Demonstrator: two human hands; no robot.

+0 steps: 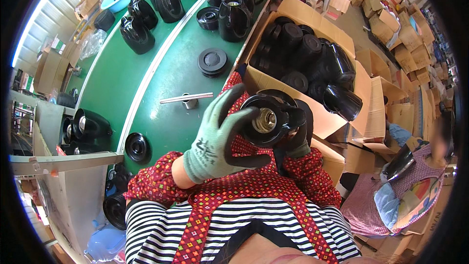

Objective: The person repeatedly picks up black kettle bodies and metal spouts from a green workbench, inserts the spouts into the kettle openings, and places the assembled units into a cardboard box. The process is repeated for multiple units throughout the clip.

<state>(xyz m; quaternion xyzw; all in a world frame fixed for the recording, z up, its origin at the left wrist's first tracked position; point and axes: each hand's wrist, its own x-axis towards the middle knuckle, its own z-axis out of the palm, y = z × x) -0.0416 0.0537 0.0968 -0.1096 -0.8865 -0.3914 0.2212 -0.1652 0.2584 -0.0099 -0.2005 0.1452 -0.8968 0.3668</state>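
Note:
A black jug shell (267, 120), open end toward me with a shiny silver liner inside, is held against my chest. My left hand (220, 142), in a grey-green glove with black fingertips, wraps its left side. My right hand (299, 139), in a dark glove, grips its right side and handle, mostly hidden behind the shell. Just beyond my hands, a cardboard box (312, 19) holds several more black shells.
A green conveyor table (166, 78) carries black jugs (234, 17), round black lids (212, 61) and a metal rod on a small cup (188, 99). Another person (400, 190) sits at right with a black part. Stacks of cardboard boxes (405, 44) fill the far right.

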